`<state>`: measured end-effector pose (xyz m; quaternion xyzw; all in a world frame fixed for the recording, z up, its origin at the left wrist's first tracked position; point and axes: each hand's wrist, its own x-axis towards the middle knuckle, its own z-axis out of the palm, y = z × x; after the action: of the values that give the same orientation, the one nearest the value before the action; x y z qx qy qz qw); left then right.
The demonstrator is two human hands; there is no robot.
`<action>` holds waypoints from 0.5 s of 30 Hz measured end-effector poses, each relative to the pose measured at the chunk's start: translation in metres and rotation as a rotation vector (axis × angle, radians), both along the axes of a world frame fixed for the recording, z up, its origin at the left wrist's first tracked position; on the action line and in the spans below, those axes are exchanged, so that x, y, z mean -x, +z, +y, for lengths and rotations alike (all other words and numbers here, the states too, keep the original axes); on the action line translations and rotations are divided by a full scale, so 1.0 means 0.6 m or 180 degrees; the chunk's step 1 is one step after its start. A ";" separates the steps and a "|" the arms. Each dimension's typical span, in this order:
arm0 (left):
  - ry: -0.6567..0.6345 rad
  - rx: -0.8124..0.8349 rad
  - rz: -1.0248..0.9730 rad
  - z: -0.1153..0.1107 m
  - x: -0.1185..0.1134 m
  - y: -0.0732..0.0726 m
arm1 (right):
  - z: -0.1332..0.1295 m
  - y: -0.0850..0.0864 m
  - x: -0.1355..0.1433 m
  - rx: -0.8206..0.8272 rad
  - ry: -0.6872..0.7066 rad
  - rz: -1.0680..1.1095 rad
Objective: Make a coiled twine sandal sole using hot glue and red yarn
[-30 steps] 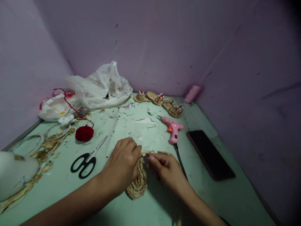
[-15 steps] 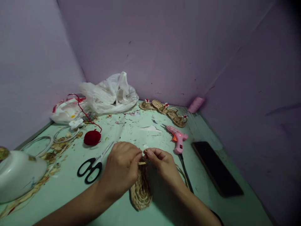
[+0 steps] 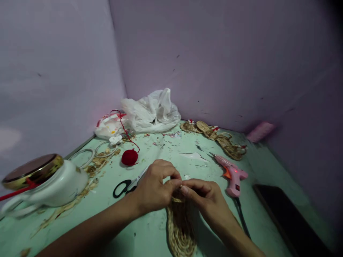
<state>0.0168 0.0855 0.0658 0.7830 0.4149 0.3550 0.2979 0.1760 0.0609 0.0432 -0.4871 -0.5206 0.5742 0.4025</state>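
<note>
A small woven straw slipper [image 3: 182, 228] lies lengthwise in front of me, its rounded near end on the table. Over its far end, my left hand [image 3: 158, 185] and my right hand [image 3: 210, 196] meet with thumbs and forefingers pinched together. Both are closed on the straw band at that end; the fingertips cover most of what they grip. Left of my left hand lie black-handled scissors [image 3: 122, 188], partly hidden by it. A pink glue gun [image 3: 233, 175] with a lit red light rests beyond my right hand.
A dark phone [image 3: 284, 214] lies at the right. Several finished straw slippers [image 3: 211, 132] and a pink roll [image 3: 260, 132] stand along the back. Leftward are a red yarn ball [image 3: 130, 157], a white plastic bag [image 3: 152, 112], a white teapot [image 3: 63, 185] and dry scraps.
The view has turned left, so everything sits further right and more of the teapot shows. My hands have drawn together over the slipper's far end, fingertips now meeting.
</note>
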 end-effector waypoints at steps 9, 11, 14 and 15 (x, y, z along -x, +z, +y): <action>0.0183 -0.0377 0.0263 -0.011 -0.005 0.002 | -0.011 -0.014 0.011 -0.0832 -0.0377 -0.0792; 0.0816 -0.0054 -0.0243 0.011 0.020 0.024 | -0.012 -0.016 0.014 -0.0730 -0.0478 -0.0774; 0.2249 0.0048 -0.1177 0.064 0.083 0.068 | -0.012 -0.016 0.016 -0.0471 -0.0620 -0.0630; 0.2505 0.0093 -0.1442 0.082 0.105 0.081 | -0.012 -0.016 0.017 -0.0389 -0.0641 -0.0568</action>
<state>-0.0463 0.1347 0.1142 0.4640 0.6102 0.5977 0.2346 0.1660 0.0539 0.0337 -0.5606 -0.5368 0.4525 0.4391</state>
